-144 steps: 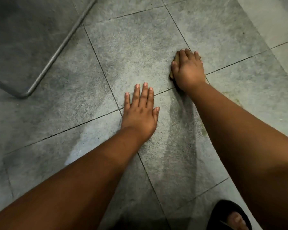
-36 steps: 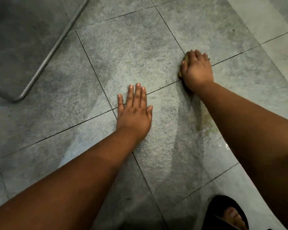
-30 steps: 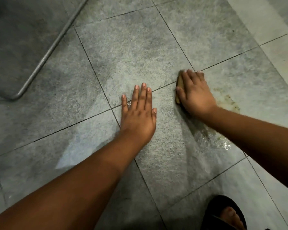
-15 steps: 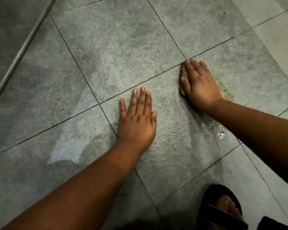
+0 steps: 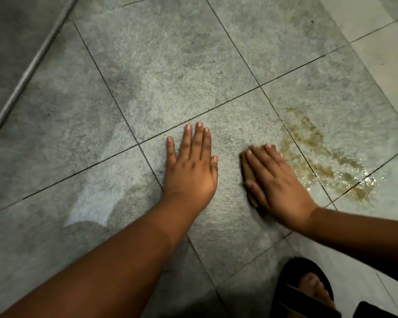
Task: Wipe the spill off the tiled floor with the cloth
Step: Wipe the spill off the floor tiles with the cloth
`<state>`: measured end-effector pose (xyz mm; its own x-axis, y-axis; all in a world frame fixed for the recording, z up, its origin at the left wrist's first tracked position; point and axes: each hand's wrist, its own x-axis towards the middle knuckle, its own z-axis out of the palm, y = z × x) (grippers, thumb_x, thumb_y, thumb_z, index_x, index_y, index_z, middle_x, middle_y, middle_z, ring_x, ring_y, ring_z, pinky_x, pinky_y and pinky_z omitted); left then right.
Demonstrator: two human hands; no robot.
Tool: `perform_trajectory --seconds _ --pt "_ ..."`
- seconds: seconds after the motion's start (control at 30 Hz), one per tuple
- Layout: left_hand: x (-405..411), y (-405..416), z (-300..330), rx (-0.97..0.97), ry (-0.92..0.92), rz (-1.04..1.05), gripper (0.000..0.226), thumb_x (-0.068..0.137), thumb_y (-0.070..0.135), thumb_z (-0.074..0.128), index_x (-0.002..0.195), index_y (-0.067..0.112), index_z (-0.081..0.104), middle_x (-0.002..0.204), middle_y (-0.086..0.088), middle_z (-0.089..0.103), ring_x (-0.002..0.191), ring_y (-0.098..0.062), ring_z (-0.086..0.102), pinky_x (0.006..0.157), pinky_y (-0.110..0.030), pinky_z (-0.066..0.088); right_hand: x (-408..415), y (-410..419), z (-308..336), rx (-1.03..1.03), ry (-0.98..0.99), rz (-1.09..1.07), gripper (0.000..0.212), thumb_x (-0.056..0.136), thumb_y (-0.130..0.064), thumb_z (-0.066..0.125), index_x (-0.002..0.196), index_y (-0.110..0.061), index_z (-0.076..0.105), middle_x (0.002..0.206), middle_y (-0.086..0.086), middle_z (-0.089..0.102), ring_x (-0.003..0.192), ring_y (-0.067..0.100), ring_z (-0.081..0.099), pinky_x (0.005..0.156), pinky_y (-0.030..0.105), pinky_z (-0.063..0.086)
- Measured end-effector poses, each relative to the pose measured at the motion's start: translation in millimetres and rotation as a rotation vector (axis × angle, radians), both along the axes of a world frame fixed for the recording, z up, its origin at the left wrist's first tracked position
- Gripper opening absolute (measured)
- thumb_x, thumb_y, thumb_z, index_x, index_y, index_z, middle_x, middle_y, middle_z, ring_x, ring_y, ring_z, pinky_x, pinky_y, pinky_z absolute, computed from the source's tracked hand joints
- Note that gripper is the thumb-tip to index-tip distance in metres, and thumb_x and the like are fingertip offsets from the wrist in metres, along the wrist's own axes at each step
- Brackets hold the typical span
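Brown cloth (image 5: 247, 169) under flat right hand (image 5: 276, 182) has slid nearer, uncovering spill (image 5: 313, 152); left hand (image 5: 191, 166) stays splayed.

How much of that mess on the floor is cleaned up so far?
Not much looks done: a brownish spill with wet glints still streaks the tiled floor. In hand: the right hand presses the cloth flat beside it, while the left hand braces. Left: wiping that whole stain.
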<state>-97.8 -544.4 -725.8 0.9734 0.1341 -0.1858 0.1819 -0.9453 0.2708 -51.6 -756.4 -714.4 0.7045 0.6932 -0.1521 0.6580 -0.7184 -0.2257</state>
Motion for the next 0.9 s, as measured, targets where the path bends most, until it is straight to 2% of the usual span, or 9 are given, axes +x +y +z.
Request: perform_trajectory --seconds 0.13,0.27,0.33,0.4,0.5,0.6,0.7,0.8,0.9 --pt "-1 1 0 0.015 0.005 0.001 0.061 0.103 0.039 0.009 0.154 0.014 -0.013 0.162 -0.002 -0.02 0.148 -0.021 -0.022 0.118 -0.053 -0.013 77 27 -8 -0.024 -0.041 -0.243 0.065 0.103 -0.049 0.025 0.155 -0.01 0.026 0.161 0.015 0.024 0.15 0.035 0.015 0.122 0.049 0.014" --pt "-1 1 2 0.006 0.022 -0.009 0.06 0.103 0.039 0.007 0.153 0.015 -0.016 0.161 -0.002 -0.022 0.147 -0.02 -0.024 0.117 -0.052 -0.015 120 47 -5 -0.025 -0.051 -0.417 0.062 0.104 -0.047 0.027 0.156 -0.014 0.021 0.163 0.013 0.02 0.151 0.035 0.01 0.123 0.047 0.009" --pt "-1 1 3 0.003 0.03 -0.009 0.06 0.103 0.039 0.006 0.153 0.015 -0.017 0.161 -0.002 -0.023 0.147 -0.02 -0.025 0.117 -0.052 -0.016 106 47 -2 -0.037 -0.041 -0.42 0.064 0.104 -0.048 0.027 0.157 -0.014 0.018 0.163 0.014 0.017 0.151 0.036 0.008 0.123 0.047 0.007" --pt "0 1 3 0.01 0.04 -0.007 0.061 0.103 0.04 0.006 0.152 0.015 -0.018 0.16 -0.002 -0.025 0.147 -0.021 -0.026 0.117 -0.052 -0.017 67 38 0 -0.066 -0.025 -0.316 0.068 0.102 -0.052 0.022 0.157 -0.011 0.017 0.163 0.015 0.016 0.151 0.035 0.007 0.123 0.049 0.007" --pt "1 1 4 0.016 0.053 -0.011 0.06 0.103 0.04 0.006 0.152 0.014 -0.02 0.16 -0.002 -0.026 0.146 -0.021 -0.027 0.116 -0.052 -0.017 -11 10 5 -0.081 0.041 -0.07 0.071 0.101 -0.053 0.028 0.155 -0.006 0.024 0.162 0.016 0.02 0.151 0.035 0.008 0.119 0.056 0.018" --pt "0 1 4 0.017 0.059 -0.014 0.06 0.103 0.04 0.005 0.152 0.015 -0.02 0.16 -0.002 -0.027 0.146 -0.021 -0.027 0.117 -0.052 -0.016 -43 -7 3 -0.066 0.059 0.005 0.067 0.101 -0.049 0.035 0.153 -0.007 0.03 0.16 0.014 0.026 0.15 0.036 0.014 0.115 0.059 0.027" --pt "0 0 3 0.026 0.054 -0.012 0.061 0.103 0.04 0.006 0.152 0.014 -0.018 0.161 -0.002 -0.025 0.147 -0.021 -0.026 0.117 -0.053 -0.015 -15 9 2 -0.042 0.054 -0.011 0.066 0.101 -0.049 0.031 0.153 -0.008 0.03 0.159 0.015 0.029 0.149 0.037 0.017 0.118 0.057 0.023" --pt "0 -1 2 0.033 0.044 -0.013 0.061 0.103 0.039 0.006 0.153 0.014 -0.016 0.161 -0.003 -0.022 0.147 -0.021 -0.024 0.117 -0.053 -0.014 39 34 -1 -0.022 0.018 -0.204 0.066 0.102 -0.05 0.028 0.155 -0.011 0.024 0.162 0.013 0.023 0.151 0.034 0.011 0.122 0.049 0.011" --pt "0 0 2 0.028 0.036 -0.013 0.061 0.103 0.039 0.006 0.154 0.013 -0.014 0.162 -0.003 -0.021 0.148 -0.022 -0.023 0.118 -0.054 -0.012 87 54 -1 0.003 0.001 -0.372 0.062 0.104 -0.047 0.031 0.156 -0.014 0.021 0.164 0.01 0.017 0.152 0.032 0.006 0.123 0.046 0.007"
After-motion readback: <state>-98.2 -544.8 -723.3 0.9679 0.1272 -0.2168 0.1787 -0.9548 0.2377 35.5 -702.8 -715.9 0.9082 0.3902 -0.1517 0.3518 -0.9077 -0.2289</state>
